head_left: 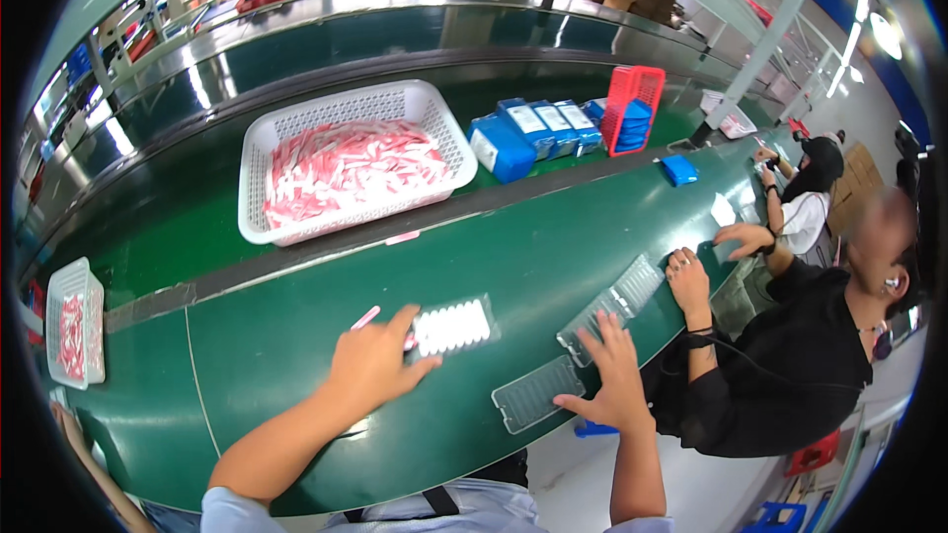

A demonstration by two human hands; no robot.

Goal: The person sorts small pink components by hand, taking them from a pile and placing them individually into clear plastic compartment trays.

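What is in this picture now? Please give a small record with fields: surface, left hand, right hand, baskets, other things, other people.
surface: green conveyor belt
left hand: left hand lies beside a filled clear tray, fingers touching its edge; a pink piece is near the fingertips
right hand: right hand is spread flat between two empty clear trays
baskets: big white basket with pink-and-white pieces; small white basket at far left
other things: blue boxes, red basket
other people: a person in black with a hand by another tray
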